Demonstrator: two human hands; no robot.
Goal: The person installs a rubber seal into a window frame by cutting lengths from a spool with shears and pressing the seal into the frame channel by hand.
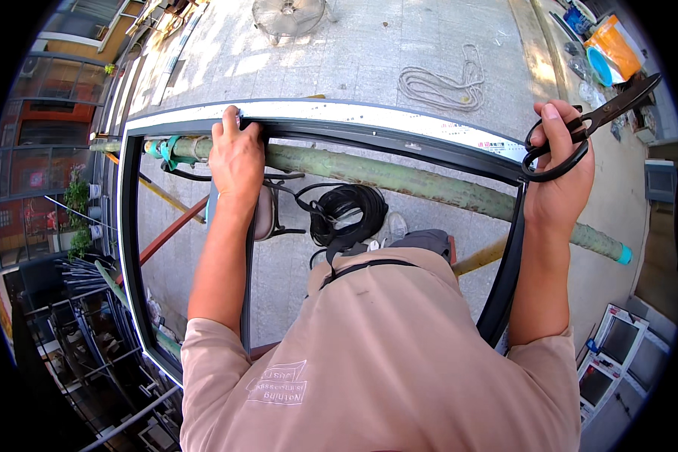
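Note:
A large dark window frame (331, 129), its far face covered in white film, lies before me across a green pipe (399, 181). My left hand (237, 154) is closed over the far rail, left of its middle, with bent fingers pressed on the inner edge. What lies under those fingertips is partly hidden. In my right hand (561, 169) is a pair of black scissors (618, 109), raised by the far right corner, blades pointing up and right. A black strip (516, 248) runs along the right side of the frame beneath that wrist.
Below the frame, a coil of black strip (346, 215) lies on the paving beside a stool (265, 213). Beyond are a bundle of rope (444, 83) and a floor fan (288, 15). An orange container (616, 47) stands far right; metal racks (75, 339) fill the left.

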